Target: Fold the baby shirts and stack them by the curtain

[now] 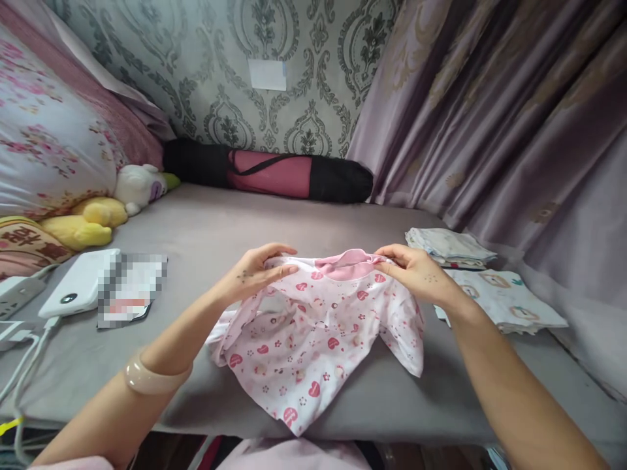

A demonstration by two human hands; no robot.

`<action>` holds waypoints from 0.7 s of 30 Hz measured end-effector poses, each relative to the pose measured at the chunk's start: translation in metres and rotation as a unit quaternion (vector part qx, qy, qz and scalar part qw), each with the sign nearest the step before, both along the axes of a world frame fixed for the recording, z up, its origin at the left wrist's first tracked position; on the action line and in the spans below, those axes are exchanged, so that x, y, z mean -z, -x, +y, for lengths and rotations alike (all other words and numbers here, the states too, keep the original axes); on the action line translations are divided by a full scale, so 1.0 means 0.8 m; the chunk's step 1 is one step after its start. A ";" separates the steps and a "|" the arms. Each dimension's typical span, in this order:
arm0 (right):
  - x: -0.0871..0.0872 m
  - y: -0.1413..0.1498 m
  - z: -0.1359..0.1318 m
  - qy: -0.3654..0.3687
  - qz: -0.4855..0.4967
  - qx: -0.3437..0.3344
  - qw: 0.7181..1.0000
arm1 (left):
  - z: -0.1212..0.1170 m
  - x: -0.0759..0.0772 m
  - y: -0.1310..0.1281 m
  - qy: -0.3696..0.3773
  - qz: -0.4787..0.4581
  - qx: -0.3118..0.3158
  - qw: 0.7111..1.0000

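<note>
A small white baby shirt [313, 339] with pink hearts and a pink collar lies on the grey bed sheet [206, 228], its lower part hanging over the front edge. My left hand [257, 267] pinches the shirt's left shoulder, fingers closed on the cloth. On the other side, my right hand [416, 269] grips the right shoulder next to the collar. A pale bangle [149, 378] sits on my left wrist.
Folded printed cloths [504, 300] and a smaller folded stack [448, 247] lie at the right by the mauve curtain [514, 117]. A white power bank [78, 284], cables and a power strip lie at the left. Plush toys [112, 209], a floral pillow and a rolled pink-black bag [274, 173] line the back.
</note>
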State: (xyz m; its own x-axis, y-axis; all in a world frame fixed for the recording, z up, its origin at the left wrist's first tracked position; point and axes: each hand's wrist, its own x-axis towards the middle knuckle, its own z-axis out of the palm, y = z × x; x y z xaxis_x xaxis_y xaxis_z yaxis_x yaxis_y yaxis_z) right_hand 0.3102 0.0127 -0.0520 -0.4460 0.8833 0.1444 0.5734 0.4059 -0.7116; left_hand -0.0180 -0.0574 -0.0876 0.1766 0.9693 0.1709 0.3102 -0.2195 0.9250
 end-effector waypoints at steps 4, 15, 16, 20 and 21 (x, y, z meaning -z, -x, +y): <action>-0.004 -0.006 -0.007 0.003 0.017 -0.005 1.000 | 0.001 -0.014 0.006 0.011 0.039 0.043 0.998; -0.162 0.040 -0.014 -0.411 0.120 0.080 0.900 | 0.027 -0.189 0.026 -0.374 0.122 -0.158 0.906; -0.165 0.048 -0.011 -0.426 0.107 0.072 0.896 | 0.033 -0.196 0.024 -0.361 0.156 -0.117 0.912; -0.157 0.060 0.021 -0.387 -0.049 -0.004 0.921 | 0.069 -0.192 0.032 -0.293 0.228 -0.053 0.927; -0.155 0.058 0.029 -0.394 -0.054 0.021 0.917 | 0.078 -0.189 0.037 -0.292 0.207 -0.082 0.930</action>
State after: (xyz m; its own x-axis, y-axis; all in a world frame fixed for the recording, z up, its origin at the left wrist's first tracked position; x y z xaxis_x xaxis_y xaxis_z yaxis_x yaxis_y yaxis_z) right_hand 0.2639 0.0358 0.0720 -0.4629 0.5403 0.7027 0.6500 0.7459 -0.1453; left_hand -0.0477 0.0051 0.0635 0.2025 0.7522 0.6270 0.6871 -0.5653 0.4563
